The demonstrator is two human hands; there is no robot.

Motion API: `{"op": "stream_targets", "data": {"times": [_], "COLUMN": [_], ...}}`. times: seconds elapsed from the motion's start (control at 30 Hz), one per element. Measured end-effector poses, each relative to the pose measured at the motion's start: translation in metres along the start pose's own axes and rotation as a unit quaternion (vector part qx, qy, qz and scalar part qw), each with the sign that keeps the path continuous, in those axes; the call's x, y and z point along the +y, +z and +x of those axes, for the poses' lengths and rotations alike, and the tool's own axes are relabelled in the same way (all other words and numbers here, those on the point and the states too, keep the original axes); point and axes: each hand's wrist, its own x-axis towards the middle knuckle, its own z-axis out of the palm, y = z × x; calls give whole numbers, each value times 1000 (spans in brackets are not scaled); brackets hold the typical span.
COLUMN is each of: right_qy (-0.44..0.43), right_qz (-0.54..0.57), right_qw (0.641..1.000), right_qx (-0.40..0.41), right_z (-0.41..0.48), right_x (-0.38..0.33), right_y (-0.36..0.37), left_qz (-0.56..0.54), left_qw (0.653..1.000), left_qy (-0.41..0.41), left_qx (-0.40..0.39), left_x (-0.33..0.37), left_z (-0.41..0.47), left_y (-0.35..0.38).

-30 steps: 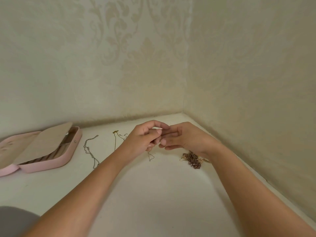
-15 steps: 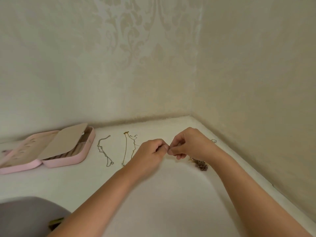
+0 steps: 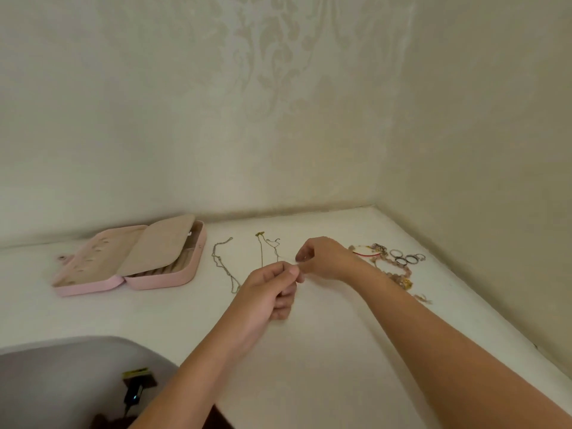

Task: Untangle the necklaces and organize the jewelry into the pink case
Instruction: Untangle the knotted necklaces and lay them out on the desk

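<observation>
- Pale damask wallpaper (image 3: 253,88) covers both walls of a corner, and a white worktop (image 3: 309,360) runs into it. A grey rounded object (image 3: 62,373) sits at the near left.
- Over the last second the hands have drawn slightly apart. The left hand (image 3: 269,289) is nearer and the right hand (image 3: 325,258) beyond, and each hand's fingers seem to pinch a thin chain (image 3: 275,246).
- Rings (image 3: 405,259) and beaded bracelets (image 3: 397,275), mostly hidden before, now show past the right forearm.
- A silver necklace (image 3: 223,264) and a gold necklace (image 3: 261,249) lie straight and apart beside the open pink case (image 3: 161,281).
- Untangling probably continues, and the loose pieces remain unpacked.
</observation>
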Motion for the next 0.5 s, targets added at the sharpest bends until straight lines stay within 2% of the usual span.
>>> {"op": "stream_targets", "data": {"times": [0.07, 0.23, 0.5], "right_qy": [16, 80, 105], "right_qz": [-59, -31, -61], "right_qw": [998, 996, 993], "right_qx": [-7, 18, -4], "right_z": [4, -9, -42], "right_x": [-6, -1, 16], "right_y": [7, 2, -9], "left_qz": [-61, -191, -190], "left_qw": [998, 978, 972], "left_qy": [-23, -77, -136], "left_qx": [-11, -20, -26], "left_x": [1, 12, 12], "left_z": [-11, -35, -57], "left_y": [0, -11, -14]}}
